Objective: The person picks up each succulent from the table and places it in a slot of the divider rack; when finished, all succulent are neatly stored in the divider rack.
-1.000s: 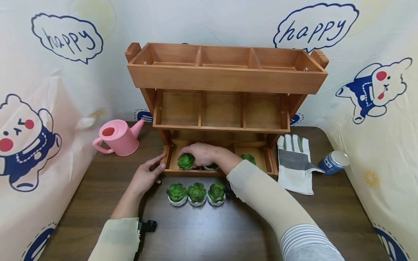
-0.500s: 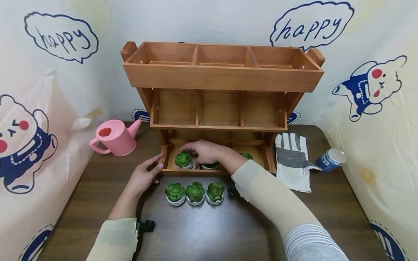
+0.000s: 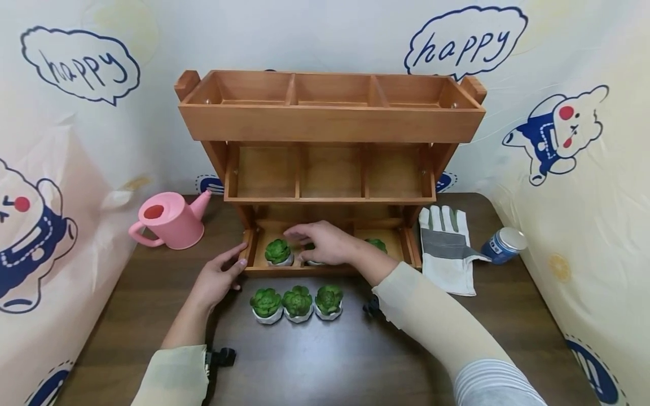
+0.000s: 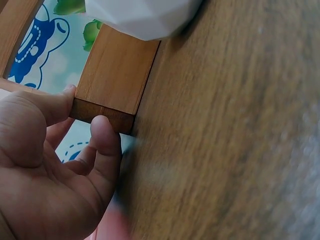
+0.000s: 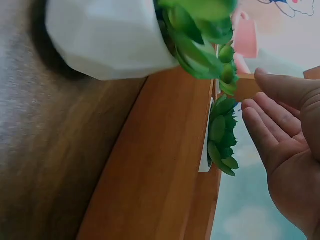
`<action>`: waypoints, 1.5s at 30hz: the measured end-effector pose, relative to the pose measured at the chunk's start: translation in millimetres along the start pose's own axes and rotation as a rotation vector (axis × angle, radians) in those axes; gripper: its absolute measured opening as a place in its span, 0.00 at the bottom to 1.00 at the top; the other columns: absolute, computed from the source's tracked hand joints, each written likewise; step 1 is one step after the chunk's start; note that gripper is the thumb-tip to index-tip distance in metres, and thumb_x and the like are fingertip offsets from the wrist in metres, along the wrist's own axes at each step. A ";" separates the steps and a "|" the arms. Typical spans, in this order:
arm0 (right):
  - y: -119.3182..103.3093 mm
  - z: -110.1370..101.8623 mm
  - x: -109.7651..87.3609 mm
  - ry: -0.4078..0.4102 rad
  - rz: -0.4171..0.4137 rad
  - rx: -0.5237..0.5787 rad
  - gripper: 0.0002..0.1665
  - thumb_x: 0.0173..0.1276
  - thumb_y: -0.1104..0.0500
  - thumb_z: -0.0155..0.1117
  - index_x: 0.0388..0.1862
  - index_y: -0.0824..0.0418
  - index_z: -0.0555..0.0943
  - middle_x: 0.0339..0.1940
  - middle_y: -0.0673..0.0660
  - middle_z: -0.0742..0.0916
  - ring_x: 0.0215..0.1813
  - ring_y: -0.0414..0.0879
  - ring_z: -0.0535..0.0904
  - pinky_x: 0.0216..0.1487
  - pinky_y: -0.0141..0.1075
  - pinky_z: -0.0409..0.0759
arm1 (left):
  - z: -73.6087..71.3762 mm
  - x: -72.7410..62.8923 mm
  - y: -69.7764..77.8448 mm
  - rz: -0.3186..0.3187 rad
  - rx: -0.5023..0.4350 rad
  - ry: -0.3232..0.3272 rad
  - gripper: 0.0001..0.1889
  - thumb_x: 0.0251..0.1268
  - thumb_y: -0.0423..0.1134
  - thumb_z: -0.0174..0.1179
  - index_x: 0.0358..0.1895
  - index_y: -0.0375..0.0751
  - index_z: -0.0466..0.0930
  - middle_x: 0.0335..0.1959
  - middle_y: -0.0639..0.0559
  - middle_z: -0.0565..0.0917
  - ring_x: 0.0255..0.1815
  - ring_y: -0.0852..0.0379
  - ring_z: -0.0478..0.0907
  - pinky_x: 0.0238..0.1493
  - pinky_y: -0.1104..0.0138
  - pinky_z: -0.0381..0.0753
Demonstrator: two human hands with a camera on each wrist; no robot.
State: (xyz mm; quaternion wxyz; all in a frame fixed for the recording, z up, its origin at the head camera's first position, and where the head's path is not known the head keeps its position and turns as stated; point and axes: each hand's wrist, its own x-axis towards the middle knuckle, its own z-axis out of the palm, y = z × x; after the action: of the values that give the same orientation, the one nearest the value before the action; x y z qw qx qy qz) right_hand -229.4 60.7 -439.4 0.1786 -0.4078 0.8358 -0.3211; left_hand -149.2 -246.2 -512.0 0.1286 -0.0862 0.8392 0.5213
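My left hand (image 3: 215, 282) holds the left end of the bottom tier of a wooden shelf (image 3: 330, 125), fingertips against its corner in the left wrist view. My right hand (image 3: 327, 242) is over the same tier, fingers apart and nothing between them. Just left of its fingertips a potted succulent (image 3: 277, 251) stands in the left compartment. Beneath the hand, a second succulent (image 5: 223, 135) in the middle compartment is mostly hidden in the head view. Another succulent (image 3: 376, 244) shows in the right compartment, partly behind my forearm.
In front of the shelf, three succulents in white faceted pots (image 3: 298, 304) stand in a row on the table (image 3: 304, 372). A pink watering can (image 3: 170, 220) is at the left. White-and-grey gloves (image 3: 447, 248) and a blue jar (image 3: 504, 245) lie to the right.
My right hand has let go of the left succulent and drawn back to the right, its fingers opening. That succulent now stands in its compartment. The left hand keeps its place on the shelf.
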 end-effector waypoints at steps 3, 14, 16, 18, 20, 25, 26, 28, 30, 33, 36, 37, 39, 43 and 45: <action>-2.0 1.9 -7.1 0.014 -0.018 0.033 0.36 0.70 0.63 0.73 0.75 0.61 0.72 0.70 0.57 0.81 0.66 0.50 0.81 0.66 0.36 0.77 | -1.8 -1.2 -2.3 -0.002 0.000 0.003 0.29 0.78 0.57 0.57 0.79 0.68 0.66 0.73 0.39 0.65 0.52 0.41 0.74 0.39 0.59 0.87; -4.9 4.6 -29.7 0.037 -0.024 0.121 0.34 0.71 0.64 0.71 0.74 0.60 0.73 0.68 0.58 0.82 0.66 0.51 0.81 0.65 0.36 0.79 | -4.0 1.1 -5.8 -0.011 -0.001 -0.003 0.30 0.78 0.58 0.57 0.79 0.67 0.65 0.74 0.39 0.64 0.49 0.41 0.75 0.39 0.59 0.87; -6.1 4.9 -34.9 0.042 -0.018 0.135 0.34 0.72 0.63 0.71 0.74 0.61 0.73 0.68 0.58 0.82 0.65 0.51 0.81 0.65 0.37 0.79 | -3.8 0.8 -5.3 -0.012 -0.002 -0.002 0.29 0.78 0.58 0.57 0.79 0.67 0.66 0.74 0.39 0.64 0.47 0.41 0.75 0.39 0.59 0.87; -6.9 5.7 -39.6 0.048 -0.013 0.149 0.34 0.72 0.62 0.71 0.74 0.61 0.73 0.68 0.58 0.82 0.65 0.51 0.81 0.65 0.37 0.79 | -3.3 0.7 -4.9 -0.008 -0.001 -0.004 0.29 0.78 0.58 0.57 0.79 0.67 0.66 0.74 0.38 0.64 0.45 0.42 0.76 0.39 0.58 0.87; -7.1 7.2 -44.1 0.054 -0.009 0.165 0.33 0.71 0.63 0.72 0.73 0.61 0.74 0.68 0.57 0.83 0.65 0.50 0.82 0.65 0.38 0.79 | -2.8 0.7 -4.7 -0.005 -0.001 -0.005 0.29 0.78 0.58 0.57 0.79 0.67 0.66 0.74 0.39 0.64 0.45 0.42 0.76 0.39 0.59 0.87; -6.8 11.6 -53.1 0.068 -0.037 0.190 0.33 0.70 0.64 0.73 0.72 0.61 0.75 0.66 0.58 0.84 0.64 0.51 0.82 0.64 0.41 0.81 | -3.0 -0.2 -4.7 -0.012 -0.003 -0.005 0.29 0.78 0.57 0.57 0.79 0.67 0.66 0.74 0.39 0.64 0.48 0.42 0.75 0.39 0.59 0.87; -6.3 12.7 -54.8 0.072 -0.041 0.196 0.33 0.70 0.64 0.73 0.72 0.60 0.75 0.66 0.59 0.84 0.64 0.51 0.82 0.64 0.41 0.81 | -2.9 -0.5 -4.6 -0.013 -0.004 -0.007 0.29 0.78 0.57 0.57 0.79 0.67 0.66 0.74 0.39 0.64 0.48 0.42 0.75 0.40 0.59 0.87; -5.8 14.0 -58.7 0.079 -0.048 0.207 0.32 0.70 0.64 0.73 0.72 0.60 0.75 0.65 0.59 0.84 0.64 0.52 0.83 0.64 0.43 0.81 | -3.0 -0.6 -4.5 -0.012 -0.006 -0.009 0.30 0.78 0.57 0.57 0.79 0.66 0.65 0.75 0.38 0.64 0.49 0.42 0.74 0.40 0.59 0.87; -5.0 15.5 -63.2 0.082 -0.049 0.218 0.32 0.70 0.64 0.73 0.72 0.61 0.76 0.65 0.60 0.84 0.63 0.53 0.83 0.63 0.44 0.81 | -2.6 -0.4 -4.2 -0.010 -0.007 -0.012 0.30 0.78 0.57 0.57 0.80 0.66 0.65 0.75 0.38 0.63 0.48 0.42 0.75 0.40 0.59 0.87; -3.1 18.2 -69.5 0.087 -0.058 0.203 0.32 0.70 0.63 0.74 0.71 0.60 0.76 0.64 0.58 0.85 0.62 0.50 0.83 0.63 0.39 0.81 | -2.2 0.1 -3.9 -0.003 -0.008 -0.006 0.30 0.78 0.56 0.57 0.79 0.65 0.66 0.74 0.38 0.64 0.46 0.42 0.75 0.39 0.59 0.87; -1.0 21.9 -75.4 0.094 -0.071 0.194 0.33 0.69 0.61 0.75 0.71 0.61 0.76 0.62 0.56 0.86 0.61 0.48 0.83 0.62 0.34 0.80 | -1.9 0.4 -3.8 0.015 -0.011 0.003 0.29 0.79 0.53 0.57 0.79 0.62 0.67 0.71 0.38 0.66 0.45 0.43 0.75 0.38 0.60 0.87; -0.1 23.3 -77.3 0.097 -0.075 0.193 0.33 0.68 0.61 0.75 0.71 0.61 0.76 0.62 0.56 0.86 0.61 0.48 0.84 0.62 0.34 0.80 | -1.8 0.5 -3.8 0.020 -0.012 0.005 0.29 0.79 0.52 0.58 0.79 0.61 0.67 0.71 0.38 0.66 0.44 0.44 0.75 0.37 0.60 0.87; 1.2 25.8 -81.1 0.098 -0.082 0.207 0.34 0.68 0.60 0.76 0.71 0.62 0.76 0.62 0.56 0.86 0.61 0.48 0.84 0.62 0.34 0.80 | -1.5 0.9 -3.7 0.031 -0.017 0.007 0.28 0.80 0.51 0.57 0.79 0.60 0.67 0.70 0.38 0.67 0.44 0.44 0.75 0.37 0.60 0.87; 3.6 29.7 -89.2 0.079 -0.091 0.236 0.36 0.67 0.58 0.77 0.71 0.60 0.76 0.64 0.55 0.85 0.63 0.49 0.83 0.64 0.37 0.80 | -1.0 1.5 -2.5 0.027 -0.020 0.006 0.28 0.80 0.52 0.57 0.79 0.61 0.67 0.70 0.38 0.67 0.43 0.44 0.76 0.37 0.61 0.87; 4.7 31.4 -93.7 0.065 -0.088 0.218 0.37 0.66 0.55 0.78 0.72 0.58 0.76 0.65 0.53 0.84 0.63 0.51 0.83 0.65 0.38 0.79 | -0.8 1.4 -1.9 0.025 -0.020 0.005 0.28 0.79 0.52 0.57 0.79 0.61 0.67 0.70 0.38 0.67 0.43 0.44 0.76 0.37 0.61 0.87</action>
State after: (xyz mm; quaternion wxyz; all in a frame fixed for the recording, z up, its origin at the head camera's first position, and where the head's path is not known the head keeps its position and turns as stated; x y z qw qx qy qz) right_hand -158.0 125.3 -462.1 0.1806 -0.4116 0.7826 -0.4307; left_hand -150.1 -247.8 -513.7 0.1191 -0.0786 0.8353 0.5310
